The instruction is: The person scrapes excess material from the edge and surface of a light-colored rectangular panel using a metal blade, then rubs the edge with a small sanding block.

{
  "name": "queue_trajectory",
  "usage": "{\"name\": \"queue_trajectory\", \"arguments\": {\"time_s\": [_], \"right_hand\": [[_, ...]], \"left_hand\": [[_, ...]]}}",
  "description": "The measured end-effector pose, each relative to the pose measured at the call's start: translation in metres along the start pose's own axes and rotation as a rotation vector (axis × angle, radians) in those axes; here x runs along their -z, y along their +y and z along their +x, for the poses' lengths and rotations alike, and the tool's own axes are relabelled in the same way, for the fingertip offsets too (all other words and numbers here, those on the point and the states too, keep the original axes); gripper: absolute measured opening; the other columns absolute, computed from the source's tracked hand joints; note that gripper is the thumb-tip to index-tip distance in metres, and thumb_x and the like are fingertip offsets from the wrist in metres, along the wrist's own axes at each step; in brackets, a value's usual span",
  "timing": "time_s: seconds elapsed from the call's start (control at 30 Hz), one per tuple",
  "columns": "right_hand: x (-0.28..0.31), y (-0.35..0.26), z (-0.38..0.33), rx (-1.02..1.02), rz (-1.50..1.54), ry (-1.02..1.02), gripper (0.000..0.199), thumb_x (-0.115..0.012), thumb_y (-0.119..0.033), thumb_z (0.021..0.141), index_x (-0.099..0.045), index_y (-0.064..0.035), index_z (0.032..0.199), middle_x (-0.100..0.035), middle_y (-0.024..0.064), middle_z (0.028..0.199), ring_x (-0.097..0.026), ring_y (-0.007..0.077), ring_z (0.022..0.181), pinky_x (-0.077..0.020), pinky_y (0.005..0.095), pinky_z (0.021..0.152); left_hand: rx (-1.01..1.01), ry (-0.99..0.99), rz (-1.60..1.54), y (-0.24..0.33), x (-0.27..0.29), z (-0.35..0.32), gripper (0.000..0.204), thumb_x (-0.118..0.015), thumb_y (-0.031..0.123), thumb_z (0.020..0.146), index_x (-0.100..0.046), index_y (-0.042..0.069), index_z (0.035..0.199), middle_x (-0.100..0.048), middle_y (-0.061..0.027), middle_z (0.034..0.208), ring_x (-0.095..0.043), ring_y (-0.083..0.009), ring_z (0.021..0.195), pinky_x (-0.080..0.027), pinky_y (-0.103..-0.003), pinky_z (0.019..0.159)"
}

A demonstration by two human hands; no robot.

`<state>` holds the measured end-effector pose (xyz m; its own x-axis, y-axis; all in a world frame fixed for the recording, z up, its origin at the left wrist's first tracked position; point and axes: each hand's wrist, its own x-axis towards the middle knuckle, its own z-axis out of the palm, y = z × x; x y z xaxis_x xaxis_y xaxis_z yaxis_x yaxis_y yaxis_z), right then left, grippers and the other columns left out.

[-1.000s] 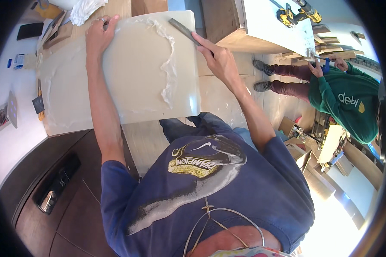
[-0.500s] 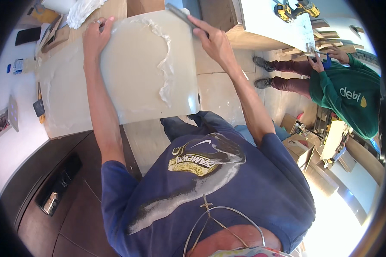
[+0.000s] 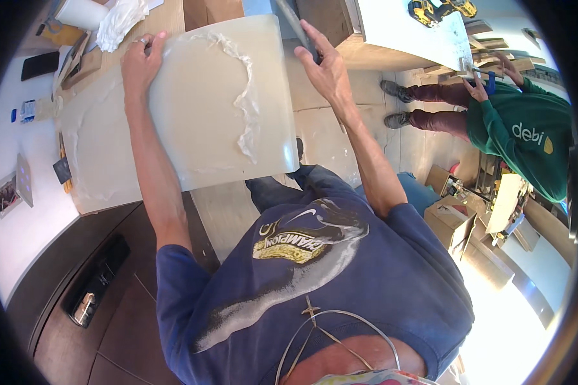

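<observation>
In front of me lies a pale, semi-gloss panel (image 3: 192, 115) with a ragged ridge of whitish, wet-looking paste (image 3: 245, 83) curving across its right half. My left hand (image 3: 142, 59) is at the panel's far edge, fingers bent against it and thumb apart; the fingertips are partly hidden. Just off the panel's right edge, my right hand (image 3: 329, 76) is closed around a long, narrow grey scraper blade (image 3: 290, 18), seen nearly edge-on. The blade points away from me, and its far end leaves the picture.
Crumpled white paper (image 3: 121, 24) and a white bucket (image 3: 77, 13) stand at the far left. Yellow-black cordless drills (image 3: 440, 11) lie on a white worktop at the far right. A co-worker in a green sweatshirt (image 3: 523, 135) handles a blue clamp. Cardboard boxes (image 3: 453, 218) sit at right.
My right hand has drawn the scraper rightward, off the panel's far right corner. My left hand stays at the far edge. The view has shifted slightly.
</observation>
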<state>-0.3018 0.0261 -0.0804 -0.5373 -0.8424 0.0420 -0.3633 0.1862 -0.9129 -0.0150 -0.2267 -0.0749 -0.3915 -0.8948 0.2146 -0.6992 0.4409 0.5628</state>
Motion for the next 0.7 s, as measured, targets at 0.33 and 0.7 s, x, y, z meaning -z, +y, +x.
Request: {"name": "queue_trajectory", "arguments": {"time_s": [0.33,0.7], "right_hand": [[-0.018,-0.009,0.004,0.06,-0.08,-0.026,0.058,-0.072,-0.035,0.092,-0.059,-0.0162,0.145,-0.074,0.0219,0.115,-0.074,0.0308,0.095,-0.0557,0.0397,0.086],[0.023,-0.022,-0.048,0.019,-0.206,-0.218,0.037,-0.058,-0.017,0.104,-0.066,-0.0239,0.14,-0.075,0.0195,0.096,-0.069,0.033,0.072,-0.0535,0.0432,0.072]], "left_hand": [[-0.037,0.014,0.01,0.001,0.0,0.0,0.049,-0.066,0.049,0.097,-0.074,0.001,0.097,-0.07,-0.0197,0.089,-0.067,-0.033,0.083,-0.051,-0.043,0.079],[-0.058,0.03,0.04,-0.005,0.0,0.001,0.051,-0.064,0.05,0.099,-0.073,0.001,0.101,-0.07,-0.02,0.092,-0.067,-0.0318,0.085,-0.051,-0.039,0.08]]}}
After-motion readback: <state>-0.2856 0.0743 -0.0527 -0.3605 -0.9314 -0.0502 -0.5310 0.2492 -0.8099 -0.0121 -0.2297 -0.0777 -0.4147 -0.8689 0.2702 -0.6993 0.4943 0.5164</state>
